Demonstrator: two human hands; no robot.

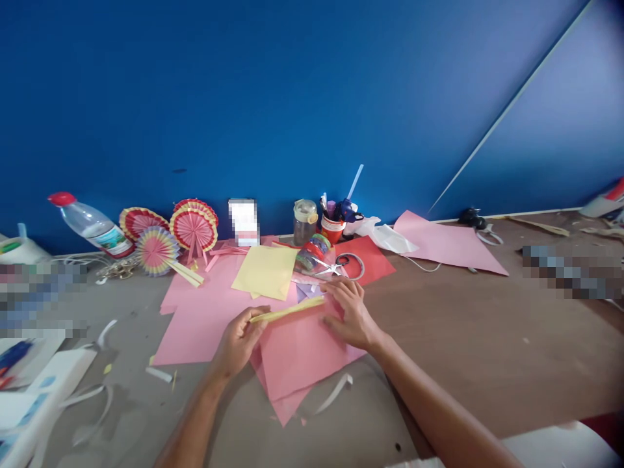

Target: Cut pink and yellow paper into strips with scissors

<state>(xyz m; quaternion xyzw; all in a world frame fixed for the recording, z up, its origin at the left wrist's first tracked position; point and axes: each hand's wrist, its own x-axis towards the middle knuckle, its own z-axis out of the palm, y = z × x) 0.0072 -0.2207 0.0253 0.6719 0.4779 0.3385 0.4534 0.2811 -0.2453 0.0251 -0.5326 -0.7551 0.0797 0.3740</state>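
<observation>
My left hand (242, 338) pinches one end of a folded yellow paper strip (287, 309), which runs to the right over a pink sheet (297, 354). Fingers spread, my right hand (351, 313) lies flat on the pink sheet beside the strip's other end. A yellow sheet (266, 271) lies just beyond, on more pink paper (205, 305). Scissors (344, 263) rest on a red sheet (370, 259) behind my right hand.
Three pleated paper fans (194, 227) stand at the back left near a tilted water bottle (92, 225). A jar (305, 221), a cup of pens (333, 224) and another pink sheet (446, 246) sit by the blue wall. White paper scraps (92, 390) lie at front left.
</observation>
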